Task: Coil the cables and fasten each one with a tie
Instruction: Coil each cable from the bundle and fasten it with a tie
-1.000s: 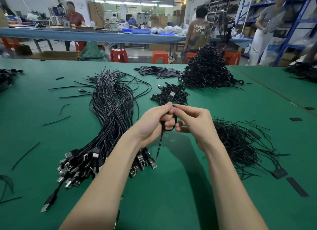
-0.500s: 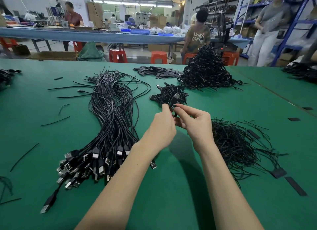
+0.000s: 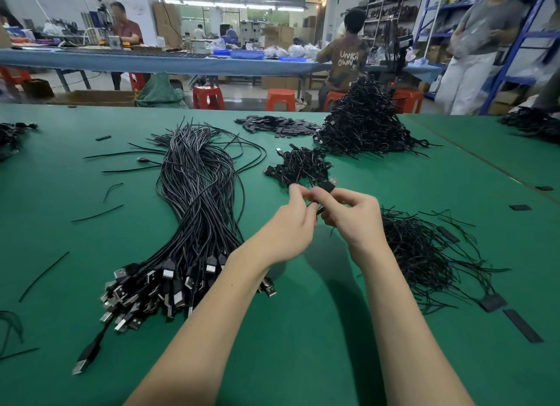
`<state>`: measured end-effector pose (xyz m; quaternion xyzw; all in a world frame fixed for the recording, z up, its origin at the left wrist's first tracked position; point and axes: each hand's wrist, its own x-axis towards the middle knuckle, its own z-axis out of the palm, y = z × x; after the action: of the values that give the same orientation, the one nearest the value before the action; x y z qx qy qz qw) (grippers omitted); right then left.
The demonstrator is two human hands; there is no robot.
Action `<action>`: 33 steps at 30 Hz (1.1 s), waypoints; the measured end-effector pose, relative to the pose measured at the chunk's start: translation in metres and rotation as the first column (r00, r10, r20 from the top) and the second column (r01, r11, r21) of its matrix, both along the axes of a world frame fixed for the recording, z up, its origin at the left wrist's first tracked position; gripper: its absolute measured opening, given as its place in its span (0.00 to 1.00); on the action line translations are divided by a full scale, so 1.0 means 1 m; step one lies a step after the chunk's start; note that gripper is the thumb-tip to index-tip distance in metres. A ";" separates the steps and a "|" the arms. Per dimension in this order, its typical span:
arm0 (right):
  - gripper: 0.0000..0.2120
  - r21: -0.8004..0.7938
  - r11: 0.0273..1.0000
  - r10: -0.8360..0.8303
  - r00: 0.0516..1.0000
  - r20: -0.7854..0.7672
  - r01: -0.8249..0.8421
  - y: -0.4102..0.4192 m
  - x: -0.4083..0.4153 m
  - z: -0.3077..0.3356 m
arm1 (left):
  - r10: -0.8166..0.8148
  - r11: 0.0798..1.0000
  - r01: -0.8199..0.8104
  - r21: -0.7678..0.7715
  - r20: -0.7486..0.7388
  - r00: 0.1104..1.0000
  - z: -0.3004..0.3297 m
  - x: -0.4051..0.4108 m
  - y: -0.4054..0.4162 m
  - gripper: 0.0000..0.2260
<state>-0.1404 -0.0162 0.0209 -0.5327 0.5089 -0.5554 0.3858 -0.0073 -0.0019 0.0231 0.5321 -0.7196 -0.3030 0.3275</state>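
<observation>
My left hand (image 3: 292, 223) and my right hand (image 3: 351, 216) meet above the green table (image 3: 303, 345), both pinching one small coiled black cable (image 3: 325, 190) whose USB plug sticks out past my right fingertips. Most of the coil is hidden inside my fingers. A long bundle of uncoiled black USB cables (image 3: 197, 199) lies to the left, plugs toward me. A loose heap of thin black ties (image 3: 424, 254) lies right of my right hand. Just beyond my fingers sits a small pile of coiled cables (image 3: 303, 166), and a tall heap of coiled cables (image 3: 363, 123) stands behind it.
Flat black strips (image 3: 278, 125) lie at the far middle of the table, and a few more strips (image 3: 522, 327) near the right edge. Stray tie pieces (image 3: 97, 213) dot the left side. People work at a blue bench (image 3: 151, 61) beyond, with red stools (image 3: 209, 98).
Both hands have moved forward and up with the coiled cable, toward the small pile. The dangling cable end below my hands has been drawn in; the plug now shows at my fingertips.
</observation>
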 end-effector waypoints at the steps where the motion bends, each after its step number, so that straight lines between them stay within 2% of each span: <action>1: 0.17 0.015 1.000 -0.009 0.999 0.053 0.009 -0.001 0.000 -0.002 | 0.015 1.000 -0.016 -0.011 -0.055 0.998 -0.001 0.000 0.000 0.04; 4: 0.21 0.017 0.999 -0.040 0.997 0.059 0.040 -0.003 0.001 -0.007 | 0.065 0.997 -0.068 -0.023 -0.126 0.990 -0.007 -0.003 0.000 0.03; 7: 0.16 0.058 0.996 -0.058 0.997 -0.057 0.061 -0.005 -0.009 -0.008 | 0.117 0.993 -0.119 0.002 -0.185 0.976 -0.016 -0.001 -0.003 0.06; 8: 0.15 0.070 0.990 -0.115 0.982 -0.149 0.126 -0.006 -0.017 -0.009 | 0.142 0.990 -0.143 0.010 -0.218 0.966 -0.018 0.002 -0.005 0.07; 9: 0.15 0.061 0.970 -0.206 0.929 -0.307 0.236 -0.006 -0.025 -0.011 | 0.165 0.986 -0.165 0.018 -0.251 0.954 -0.020 0.004 -0.007 0.07; 11: 0.13 -0.008 0.904 -0.340 0.707 -0.620 0.428 -0.004 -0.033 -0.015 | 0.208 0.978 -0.208 0.033 -0.299 0.931 -0.023 0.008 -0.011 0.07; 13: 0.13 0.025 0.883 -0.293 0.592 -0.751 0.468 -0.005 -0.027 -0.021 | 0.244 0.969 -0.245 0.036 -0.313 0.918 -0.027 0.009 -0.015 0.07; 16: 0.15 0.112 0.880 -0.185 0.551 -0.814 0.461 -0.006 -0.016 -0.029 | 0.253 0.965 -0.261 0.021 -0.322 0.912 -0.030 0.008 -0.016 0.07; 21: 0.09 0.065 0.896 -0.204 0.536 -0.819 0.439 -0.009 -0.014 -0.037 | 0.236 0.960 -0.273 -0.056 -0.359 0.903 -0.027 0.010 -0.016 0.06; 25: 0.12 0.058 0.909 -0.150 0.455 -0.878 0.413 -0.009 -0.009 -0.040 | 0.228 0.962 -0.266 -0.055 -0.365 0.903 -0.025 0.010 -0.014 0.05; 27: 0.12 0.066 0.926 -0.147 0.518 -0.843 0.371 -0.009 -0.012 -0.038 | 0.247 0.960 -0.277 -0.039 -0.351 0.903 -0.027 0.012 -0.014 0.05; 29: 0.10 0.066 0.969 -0.126 0.708 -0.695 0.237 -0.010 -0.016 -0.033 | 0.253 0.961 -0.277 -0.018 -0.357 0.899 -0.029 0.013 -0.016 0.05; 31: 0.07 0.046 0.997 -0.041 0.890 -0.454 0.069 -0.006 -0.014 -0.025 | 0.265 0.960 -0.280 0.013 -0.376 0.888 -0.031 0.013 -0.018 0.06; 33: 0.03 0.047 0.997 0.058 0.990 -0.129 -0.053 -0.001 -0.009 -0.017 | 0.283 0.956 -0.289 0.043 -0.389 0.877 -0.031 0.012 -0.019 0.06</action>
<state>-0.1497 -0.0177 0.0044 -0.5733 0.5301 -0.4971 0.3785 0.0051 -0.0214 -0.0082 0.5584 -0.5557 -0.3453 0.5101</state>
